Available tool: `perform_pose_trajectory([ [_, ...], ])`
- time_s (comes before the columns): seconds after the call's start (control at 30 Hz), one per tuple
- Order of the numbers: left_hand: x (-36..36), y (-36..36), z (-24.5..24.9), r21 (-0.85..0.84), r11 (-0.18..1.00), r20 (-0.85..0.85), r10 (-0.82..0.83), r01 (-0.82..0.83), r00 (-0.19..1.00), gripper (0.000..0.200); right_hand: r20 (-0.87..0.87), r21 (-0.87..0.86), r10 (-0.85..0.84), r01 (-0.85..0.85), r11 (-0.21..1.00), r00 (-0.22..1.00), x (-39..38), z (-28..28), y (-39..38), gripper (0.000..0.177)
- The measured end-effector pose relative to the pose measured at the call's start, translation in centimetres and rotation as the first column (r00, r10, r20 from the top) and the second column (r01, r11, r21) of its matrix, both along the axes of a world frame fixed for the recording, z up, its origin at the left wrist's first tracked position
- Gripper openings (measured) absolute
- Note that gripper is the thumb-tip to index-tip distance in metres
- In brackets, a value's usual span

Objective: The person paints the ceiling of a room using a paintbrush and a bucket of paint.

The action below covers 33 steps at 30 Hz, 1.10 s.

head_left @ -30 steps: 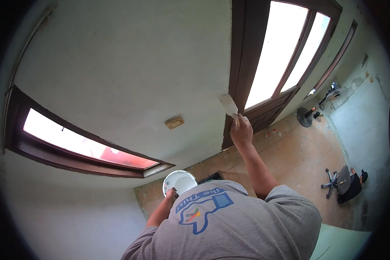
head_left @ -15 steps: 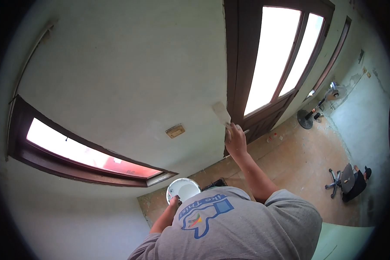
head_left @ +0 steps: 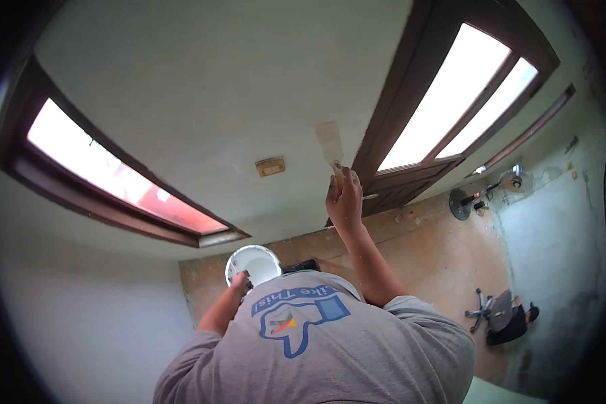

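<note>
My right hand (head_left: 344, 195) is closed around the handle of a putty knife (head_left: 329, 143). Its broad, pale blade points up and lies close against the light wall (head_left: 215, 87), between a switch plate (head_left: 271, 167) and the dark door frame (head_left: 377, 128). Low in front of my body, the fingers of my left hand (head_left: 242, 279) are closed at the near rim of a white bucket (head_left: 263, 261). The bucket's inside looks white, and part of its near side is hidden behind my hand and shirt.
A wooden window (head_left: 118, 172) is at the left, and a glazed wooden door (head_left: 411, 168) at the right. On the tiled floor stand a fan (head_left: 460, 203) and an office chair (head_left: 498, 311) with a person (head_left: 515, 323) beside it. A dark object (head_left: 301, 266) lies behind the bucket.
My right hand has moved up and left along the wall with the putty knife, its blade turned more upright. The bucket and left hand appear further left and higher as the view has turned.
</note>
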<state>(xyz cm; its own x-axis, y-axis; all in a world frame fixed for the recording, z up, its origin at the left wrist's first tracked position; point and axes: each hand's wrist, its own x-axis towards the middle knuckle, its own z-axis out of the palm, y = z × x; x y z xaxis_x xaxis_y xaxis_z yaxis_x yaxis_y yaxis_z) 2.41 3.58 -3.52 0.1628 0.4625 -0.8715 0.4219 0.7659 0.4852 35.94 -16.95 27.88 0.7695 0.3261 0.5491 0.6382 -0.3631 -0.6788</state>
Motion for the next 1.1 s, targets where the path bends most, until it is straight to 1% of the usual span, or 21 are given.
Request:
perform_pose_trajectory([
  [0.1,-0.6,-0.1,-0.5,-0.026,0.996,-0.026,0.083,-0.084,0.996,0.016,0.017,-0.025,0.046,-0.046,0.999,0.999,-1.0,-1.8,-0.2,0.025],
  [0.13,-0.6,0.0,-0.8,-0.027,0.994,-0.045,0.102,-0.103,0.994,0.015,0.046,-0.046,0.017,-0.015,0.999,0.999,-1.4,-2.7,-0.2,0.027],
  [0.2,-1.1,0.0,-0.8,-0.021,0.996,-0.019,0.082,-0.082,0.996,0.014,0.079,-0.068,0.021,-0.016,0.998,0.997,-2.6,-2.9,0.1,0.028],
  [0.27,-0.9,-0.3,0.1,0.026,0.999,-0.031,0.048,-0.048,0.998,0.014,-0.221,0.056,0.211,-0.203,0.978,0.952,-4.0,-1.1,0.8,0.029],
  [0.3,-1.1,-0.4,-0.2,0.026,0.997,-0.024,0.076,-0.076,0.997,0.014,-0.215,0.055,0.237,-0.231,0.971,0.947,-4.4,-1.4,1.6,0.029],
  [0.37,-1.2,0.0,-0.9,-0.009,0.998,0.012,0.069,-0.069,0.998,0.015,0.021,0.382,0.237,-0.227,0.896,0.971,-5.3,-2.0,3.4,0.027],
  [0.4,-1.3,0.0,-0.7,-0.006,0.996,0.017,0.089,-0.089,0.996,0.015,0.025,0.384,0.257,-0.247,0.890,0.966,-5.7,-1.8,4.0,0.027],
  [0.43,-1.3,-0.2,-0.6,0.019,0.997,0.009,0.072,-0.073,0.997,0.015,-0.211,0.487,0.421,-0.279,0.828,0.882,-6.3,-1.5,4.3,0.029],
  [0.47,-1.5,-0.3,-0.4,0.044,0.997,-0.001,0.056,-0.055,0.998,0.016,-0.411,0.587,0.569,-0.271,0.763,0.712,-6.8,-1.3,4.9,0.031],
  [0.5,-1.8,-0.2,-0.6,0.039,0.997,0.005,0.060,-0.060,0.998,0.016,-0.409,0.588,0.583,-0.286,0.757,0.702,-7.2,-1.3,5.6,0.031],
  [0.57,-2.5,0.0,-1.0,0.032,0.995,0.011,0.089,-0.089,0.996,0.016,-0.595,0.651,0.700,-0.273,0.708,0.394,-7.9,-1.6,7.4,0.032],
  [0.6,-2.6,0.1,-1.2,0.025,0.995,0.016,0.100,-0.101,0.995,0.016,-0.590,0.652,0.709,-0.291,0.700,0.386,-8.1,-2.0,8.3,0.032],
  [0.67,-2.9,0.3,-1.3,0.041,0.992,0.000,0.117,-0.117,0.993,0.017,-0.665,0.614,0.718,-0.399,0.681,0.203,-8.5,-3.2,10.2,0.027],
  [0.7,-3.1,0.3,-1.2,0.038,0.991,0.003,0.127,-0.127,0.992,0.017,-0.669,0.650,0.734,-0.386,0.654,0.118,-9.0,-3.2,11.2,0.019],
  [0.73,-3.3,0.3,-1.2,0.033,0.990,0.004,0.136,-0.136,0.991,0.018,-0.666,0.650,0.738,-0.402,0.645,0.110,-9.4,-3.2,12.3,0.019],
  [0.8,-3.6,0.5,-1.3,0.031,0.985,-0.014,0.171,-0.170,0.985,0.019,-0.664,0.583,0.738,-0.538,0.609,0.115,-10.4,-3.3,14.6,0.016],
  [0.83,-3.8,0.5,-1.4,0.024,0.981,-0.007,0.194,-0.194,0.981,0.019,-0.665,0.581,0.739,-0.547,0.603,0.109,-10.9,-3.4,15.8,0.016],
  [0.9,-4.1,0.6,-1.3,0.006,0.972,-0.009,0.235,-0.235,0.972,0.021,-0.638,0.504,0.753,-0.650,0.569,0.165,-11.9,-3.1,18.2,0.012],
  [0.93,-4.1,0.6,-1.2,0.005,0.970,-0.005,0.241,-0.241,0.970,0.021,-0.637,0.501,0.753,-0.656,0.565,0.162,-12.3,-2.8,19.3,0.012],
  [1.0,-4.0,0.6,-1.3,0.000,0.963,-0.034,0.270,-0.271,0.962,0.012,-0.597,0.362,0.745,-0.728,0.582,0.298,-13.1,-2.4,21.3,0.010],
  [1.1,-4.0,0.8,-1.6,0.026,0.954,-0.049,0.300,-0.299,0.953,0.012,-0.515,0.396,0.792,-0.728,0.559,0.328,-14.0,-2.1,23.7,0.009],
])
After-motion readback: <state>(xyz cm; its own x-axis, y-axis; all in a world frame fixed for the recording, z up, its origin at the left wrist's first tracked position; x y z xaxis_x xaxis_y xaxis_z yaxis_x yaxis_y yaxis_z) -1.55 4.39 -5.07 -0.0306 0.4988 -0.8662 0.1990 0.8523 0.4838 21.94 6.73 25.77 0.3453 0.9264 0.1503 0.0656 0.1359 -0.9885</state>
